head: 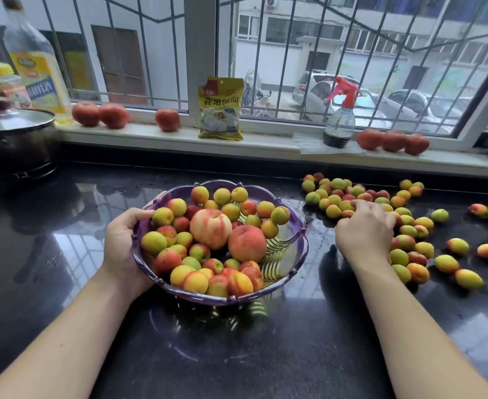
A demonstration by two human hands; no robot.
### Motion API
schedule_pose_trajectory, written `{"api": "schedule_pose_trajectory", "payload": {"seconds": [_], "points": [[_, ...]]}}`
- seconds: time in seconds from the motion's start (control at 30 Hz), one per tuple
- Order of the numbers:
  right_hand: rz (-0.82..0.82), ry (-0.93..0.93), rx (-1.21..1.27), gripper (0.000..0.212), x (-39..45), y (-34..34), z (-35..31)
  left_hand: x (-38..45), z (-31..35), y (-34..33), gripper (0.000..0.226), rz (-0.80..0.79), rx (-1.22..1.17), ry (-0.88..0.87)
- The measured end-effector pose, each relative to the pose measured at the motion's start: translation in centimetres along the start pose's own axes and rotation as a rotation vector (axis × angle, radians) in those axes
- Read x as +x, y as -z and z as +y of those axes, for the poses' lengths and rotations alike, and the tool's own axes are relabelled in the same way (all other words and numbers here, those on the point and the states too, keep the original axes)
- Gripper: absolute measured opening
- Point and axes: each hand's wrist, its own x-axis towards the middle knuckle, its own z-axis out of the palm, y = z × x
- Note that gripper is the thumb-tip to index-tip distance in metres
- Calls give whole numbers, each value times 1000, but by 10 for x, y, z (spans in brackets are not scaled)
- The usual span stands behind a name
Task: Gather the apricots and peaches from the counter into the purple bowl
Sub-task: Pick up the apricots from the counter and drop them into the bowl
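The purple bowl (291,249) is tilted and lifted off the black counter, with my left hand (124,243) gripping its left rim. It holds many small yellow-red apricots (168,259) and two larger peaches (211,227). My right hand (365,228) lies palm down on a spread of loose apricots (337,197) at the right, fingers curled over a few of them. Whether it has any fruit in its grip is hidden under the palm. More apricots (447,263) lie scattered toward the right edge.
On the windowsill stand several red tomatoes (113,116), a yellow food packet (221,109) and a spray bottle (340,122). A lidded black pot (15,139), an oil bottle (35,61) and a jar sit at the far left. The counter (265,355) is glossy and wet.
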Motion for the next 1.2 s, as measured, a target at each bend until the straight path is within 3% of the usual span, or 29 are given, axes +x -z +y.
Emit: {"api": "schedule_pose_trajectory", "payload": {"seconds": [0.13, 0.3, 0.43, 0.63, 0.73, 0.83, 0.9, 1.0, 1.2], "points": [[-67, 34, -205, 44, -1, -5, -3, -1, 0, -1, 55, 3, 10, -13], [-46, 21, -256, 40, 1, -7, -1, -2, 0, -1, 50, 32, 8, -14], [-57, -18, -309, 33, 3, -9, 3, -4, 1, -4, 65, 53, 31, -8], [-19, -45, -167, 33, 7, -7, 5, -7, 1, -7, 82, 57, 47, -2], [21, 115, 237, 25, 3, 6, -10, -7, 1, -8, 81, 52, 46, -8], [-208, 316, 683, 7, -18, 37, -40, -7, 1, -7, 81, 60, 39, -4], [-337, 524, 647, 3, -32, 49, -52, -7, 1, -7, 80, 58, 40, 0], [-360, 739, 414, 10, -39, 49, -54, -6, 1, -6, 75, 51, 45, 11], [-308, 755, 397, 14, -36, 41, -51, -5, 0, -4, 74, 53, 43, 3]]}}
